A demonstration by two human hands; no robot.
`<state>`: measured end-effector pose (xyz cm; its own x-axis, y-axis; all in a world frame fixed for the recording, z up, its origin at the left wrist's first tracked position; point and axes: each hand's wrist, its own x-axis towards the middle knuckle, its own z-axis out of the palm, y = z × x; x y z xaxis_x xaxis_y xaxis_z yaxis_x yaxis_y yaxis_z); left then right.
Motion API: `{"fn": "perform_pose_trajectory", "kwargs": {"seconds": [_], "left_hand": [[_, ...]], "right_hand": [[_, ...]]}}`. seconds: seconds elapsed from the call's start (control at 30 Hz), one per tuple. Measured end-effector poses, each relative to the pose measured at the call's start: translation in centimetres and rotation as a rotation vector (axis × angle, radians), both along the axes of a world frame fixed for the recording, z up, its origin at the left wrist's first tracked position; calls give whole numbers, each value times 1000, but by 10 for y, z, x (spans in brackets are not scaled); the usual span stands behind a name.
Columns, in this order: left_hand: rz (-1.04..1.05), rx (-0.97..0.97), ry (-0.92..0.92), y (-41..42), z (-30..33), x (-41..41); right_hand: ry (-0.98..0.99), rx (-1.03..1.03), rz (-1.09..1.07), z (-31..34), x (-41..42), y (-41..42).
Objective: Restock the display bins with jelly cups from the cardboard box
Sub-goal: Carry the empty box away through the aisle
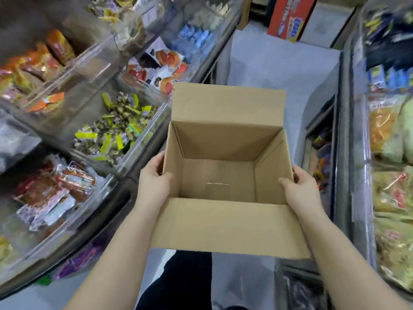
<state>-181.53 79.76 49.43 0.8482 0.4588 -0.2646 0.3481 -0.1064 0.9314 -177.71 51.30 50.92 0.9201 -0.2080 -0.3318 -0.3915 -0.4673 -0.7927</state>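
- Left hand [154,184] grips the cardboard box's [225,222] left wall, thumb hooked over the rim.
- Right hand [299,189] grips the right wall likewise.
- Box held open-topped in the aisle between display bins [136,139].

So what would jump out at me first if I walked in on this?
The open cardboard box at centre, held up over the aisle and plainly empty inside. The left hand and right hand grip its two side walls. Clear display bins of bright wrapped snacks slope down the left side, with more packets on the right.
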Motion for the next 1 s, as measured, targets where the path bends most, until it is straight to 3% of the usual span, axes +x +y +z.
{"fn": "perform_pose_trajectory", "kwargs": {"seconds": [0.4,0.67,1.0], "left_hand": [[-241,59,-7,24,20,356],[-222,46,26,-10,-13,574],[-258,68,19,-83,1,840]], "right_hand": [[-1,-37,-256,27,283,23],[39,-14,-251,-7,502,-16],[43,40,-240,22,758,-83]]}}
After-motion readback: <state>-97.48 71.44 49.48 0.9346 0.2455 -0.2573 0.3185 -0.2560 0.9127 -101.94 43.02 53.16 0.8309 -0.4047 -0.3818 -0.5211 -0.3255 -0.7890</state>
